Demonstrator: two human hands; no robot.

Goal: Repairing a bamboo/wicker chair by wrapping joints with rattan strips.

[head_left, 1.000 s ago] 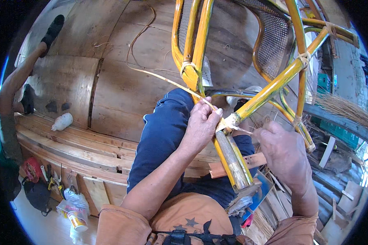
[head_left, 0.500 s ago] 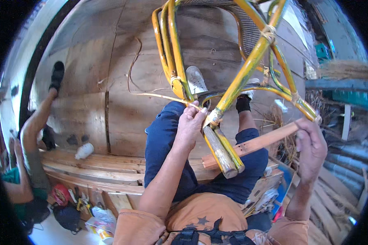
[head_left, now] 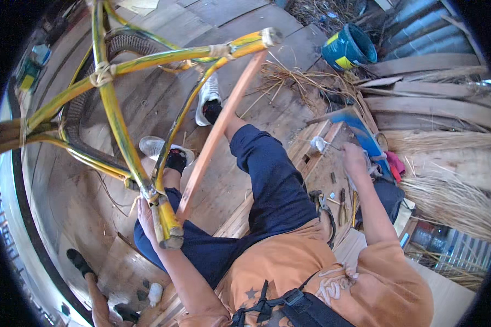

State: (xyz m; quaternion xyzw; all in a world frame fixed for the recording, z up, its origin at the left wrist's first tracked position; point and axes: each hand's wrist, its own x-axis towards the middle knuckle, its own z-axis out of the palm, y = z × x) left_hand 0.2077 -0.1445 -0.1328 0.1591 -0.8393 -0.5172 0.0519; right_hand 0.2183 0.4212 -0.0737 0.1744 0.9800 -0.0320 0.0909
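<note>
A yellow-and-green rattan chair frame (head_left: 126, 133) with a dark woven panel stands tilted over my legs. Pale strips bind its joints. My left hand (head_left: 145, 220) is closed around the frame's near end, just beside a bound joint; part of its grip is hidden. A reddish wooden slat (head_left: 218, 131) leans along the frame, its far end by a capped pole end, and no hand is on it. My right hand (head_left: 355, 162) is out to the right over a wooden box, fingers curled. A white rounded thing (head_left: 318, 143) on a thin stem lies at its fingertips; whether I hold it is unclear.
Pliers (head_left: 342, 207) and other tools lie on the wooden surface by my right thigh. A teal bucket (head_left: 349, 48) stands at the far right, near loose fibre strands (head_left: 294, 82). Another person's leg (head_left: 99, 300) and a white bottle (head_left: 155, 294) show at lower left.
The view has swung to the right. My right hand has let go of the wooden slat and moved over to the box. My left hand stays at the chair frame's near end.
</note>
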